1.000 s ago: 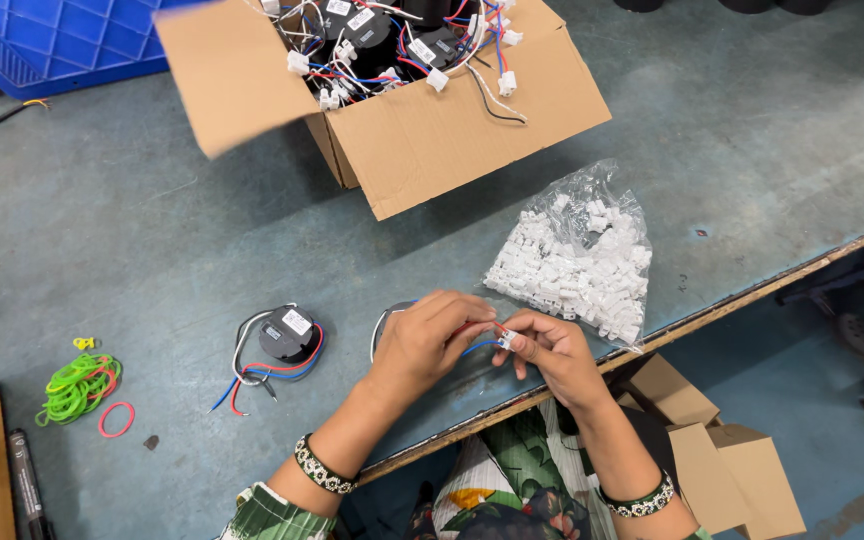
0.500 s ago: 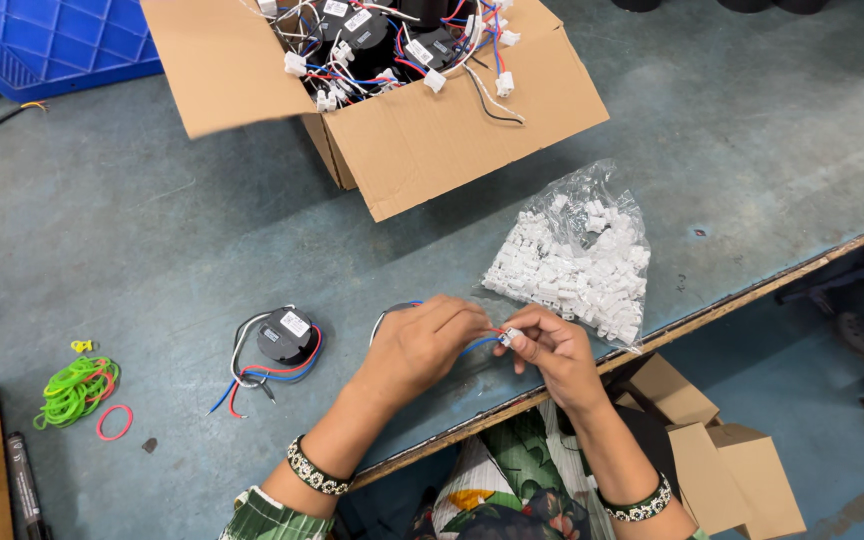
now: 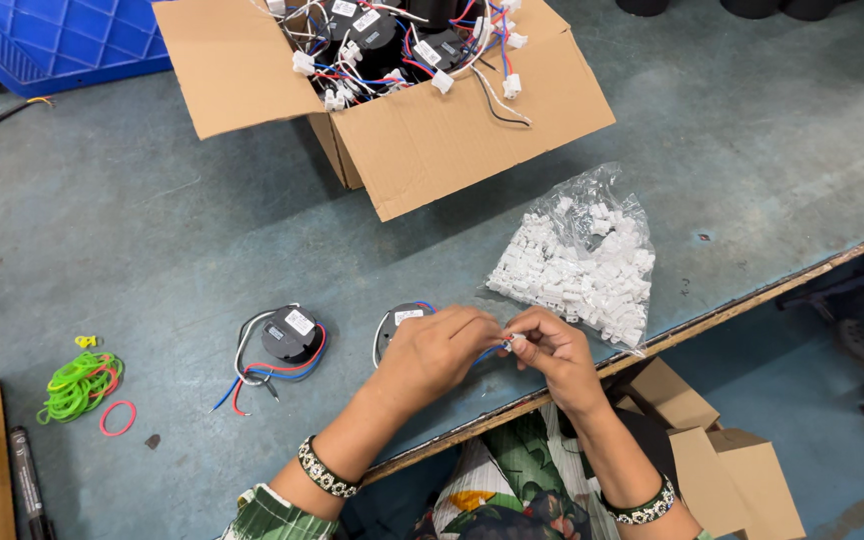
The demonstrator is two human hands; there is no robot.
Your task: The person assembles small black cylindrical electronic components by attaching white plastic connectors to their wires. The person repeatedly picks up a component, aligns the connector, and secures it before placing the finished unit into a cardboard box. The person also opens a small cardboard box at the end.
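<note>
Near the worktop's [image 3: 152, 260] near edge, the left hand [image 3: 432, 350] pinches blue wires [image 3: 487, 354] of a round black wired part [image 3: 399, 322]; the right hand [image 3: 552, 350] pinches a small white plastic connector [image 3: 509, 342], left of the clear bag of white connectors [image 3: 577, 265].

Left hand [image 3: 436, 352] curled, fingers pinched together at the tips, knuckles up. Right hand [image 3: 550, 352] close beside it, fingertips pinched and nearly touching the left's. Both forearms angled up from the lower edge, a beaded band on each wrist.
</note>
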